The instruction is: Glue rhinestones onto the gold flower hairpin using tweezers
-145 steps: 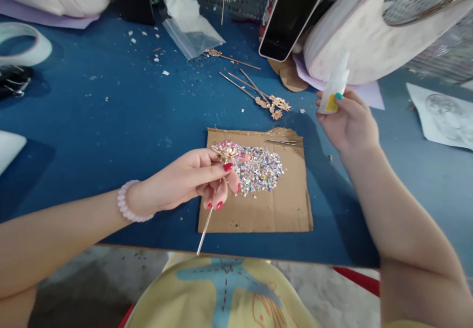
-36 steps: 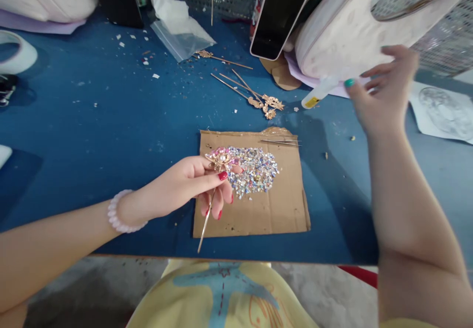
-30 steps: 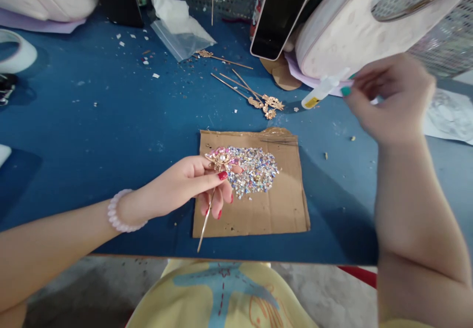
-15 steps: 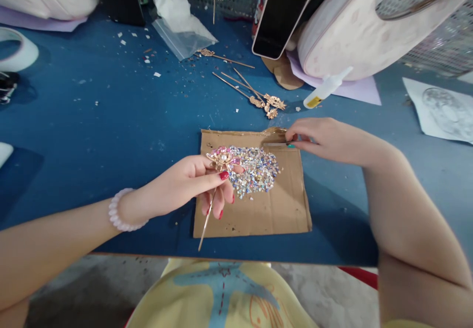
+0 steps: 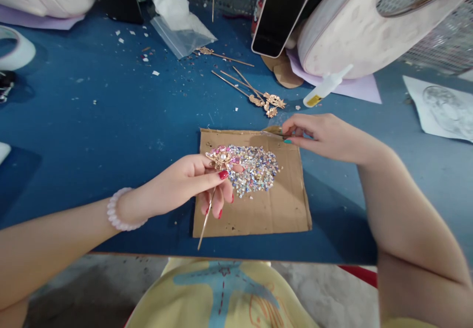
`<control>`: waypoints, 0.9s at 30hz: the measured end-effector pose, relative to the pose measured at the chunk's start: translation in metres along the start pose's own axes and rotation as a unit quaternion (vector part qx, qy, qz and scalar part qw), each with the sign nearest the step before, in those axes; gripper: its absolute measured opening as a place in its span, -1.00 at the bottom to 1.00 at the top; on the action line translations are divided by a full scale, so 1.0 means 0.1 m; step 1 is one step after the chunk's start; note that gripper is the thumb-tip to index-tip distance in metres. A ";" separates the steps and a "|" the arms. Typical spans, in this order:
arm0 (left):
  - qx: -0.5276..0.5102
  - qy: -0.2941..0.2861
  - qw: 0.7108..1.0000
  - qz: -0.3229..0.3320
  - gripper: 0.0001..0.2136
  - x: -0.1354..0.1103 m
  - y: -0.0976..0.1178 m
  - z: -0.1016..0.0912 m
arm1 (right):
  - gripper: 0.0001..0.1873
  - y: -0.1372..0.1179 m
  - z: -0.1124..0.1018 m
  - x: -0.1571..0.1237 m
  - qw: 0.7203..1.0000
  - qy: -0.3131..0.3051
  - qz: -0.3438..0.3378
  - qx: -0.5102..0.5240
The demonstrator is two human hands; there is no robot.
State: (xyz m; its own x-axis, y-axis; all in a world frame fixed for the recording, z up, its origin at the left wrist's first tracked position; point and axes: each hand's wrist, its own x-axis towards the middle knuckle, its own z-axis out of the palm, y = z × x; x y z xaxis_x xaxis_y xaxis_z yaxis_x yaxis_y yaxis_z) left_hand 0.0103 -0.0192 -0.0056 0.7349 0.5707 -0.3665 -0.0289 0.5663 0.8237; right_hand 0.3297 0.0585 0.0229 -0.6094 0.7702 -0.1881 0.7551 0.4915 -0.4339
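Note:
My left hand (image 5: 199, 180) is closed around a gold hair stick (image 5: 222, 157) with pink stones and a pearl in its ornamental head. Its thin shaft points down toward the table's front edge. Beneath and beside it, a pile of small glittering rhinestones (image 5: 256, 170) in silver, blue and pink lies on a piece of cardboard (image 5: 273, 214). At the cardboard's far right corner, my right hand (image 5: 310, 133) pinches slim metal tweezers (image 5: 275, 133); their tip points left and is hard to make out.
Several gold hair sticks (image 5: 264, 100) lie beyond the cardboard. Near them are a glue bottle (image 5: 325, 89), a leaning phone (image 5: 283, 13), a clear plastic bag (image 5: 181, 32) and a pale bag (image 5: 343, 32). A roll of tape (image 5: 22, 54) sits at the left, a printed sheet (image 5: 443, 106) at the right.
My right hand has shifted slightly away from me with the tweezers, toward the cardboard's far edge. My left hand holds the hair stick in nearly the same place.

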 end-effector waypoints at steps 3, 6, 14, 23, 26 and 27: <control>0.005 -0.005 1.000 -0.002 -0.81 0.00 0.01 -0.01 | -0.79 0.02 0.03 0.00 1.000 0.010 0.012 -0.012; 0.000 0.000 1.000 -0.005 -0.82 0.01 0.02 0.00 | -0.79 0.03 0.05 0.00 0.999 0.012 0.024 -0.030; 0.006 -0.003 1.000 -0.009 -0.81 0.02 0.02 0.00 | -0.89 -0.06 0.04 0.02 0.996 0.090 0.008 -0.019; 0.009 -0.004 1.000 -0.012 -0.80 0.01 0.02 0.01 | -0.86 -0.07 0.02 0.00 0.995 0.102 -0.015 -0.010; 0.011 -0.006 1.000 -0.014 -0.80 0.02 0.02 0.00 | -0.82 -0.07 0.03 0.00 0.994 0.109 -0.028 -0.006; 0.011 -0.006 1.000 -0.014 -0.80 0.02 0.02 0.00 | -0.82 -0.07 0.03 0.01 0.994 0.110 -0.027 -0.004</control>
State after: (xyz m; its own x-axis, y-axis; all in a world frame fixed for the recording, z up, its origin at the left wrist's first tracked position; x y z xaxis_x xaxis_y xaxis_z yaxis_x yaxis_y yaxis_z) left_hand 0.0115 -0.0170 -0.0044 0.7431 0.5476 -0.3848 0.0066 0.5689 0.8224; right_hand 0.3233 0.0544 0.0234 -0.5822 0.8124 0.0331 0.7253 0.5374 -0.4303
